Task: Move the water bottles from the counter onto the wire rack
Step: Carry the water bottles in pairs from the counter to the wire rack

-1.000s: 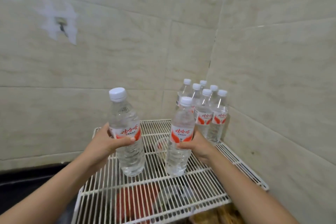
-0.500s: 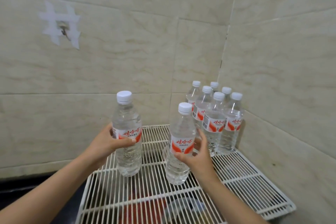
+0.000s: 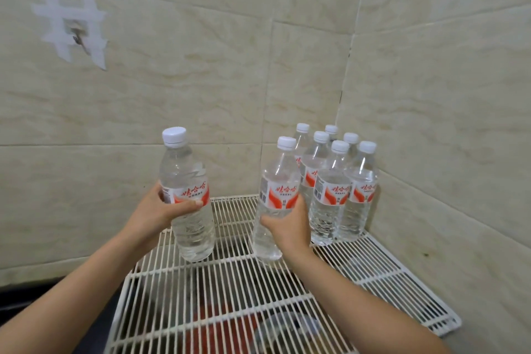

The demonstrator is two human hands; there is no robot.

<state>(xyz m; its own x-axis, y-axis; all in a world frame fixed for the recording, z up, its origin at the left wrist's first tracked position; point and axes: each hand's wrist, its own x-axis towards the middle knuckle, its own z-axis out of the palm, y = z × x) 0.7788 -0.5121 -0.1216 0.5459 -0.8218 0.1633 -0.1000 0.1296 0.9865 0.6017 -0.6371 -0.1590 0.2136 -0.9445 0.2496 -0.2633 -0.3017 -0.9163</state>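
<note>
The left hand (image 3: 156, 214) is wrapped around the label band of a clear water bottle (image 3: 186, 198), thumb across the front and fingers curled behind it. That bottle is upright with a slight lean, white cap on top and a red and white label at its middle; its base is over the left part of the wire rack (image 3: 230, 282), near the back edge, and whether it touches the wires cannot be told.

The right hand (image 3: 288, 225) grips a second bottle (image 3: 274, 201) from its right side just under the label, fingers closed round it. This one stands upright near the middle of the rack's back edge, its base at the wires, just beside the group to its right.

In the rack's back right corner, against the tiled walls (image 3: 431, 95), six more bottles (image 3: 334, 181) stand upright and packed together, all with white caps and the same red label. The rack itself is white wire, with dark and red shapes blurred beneath it.
</note>
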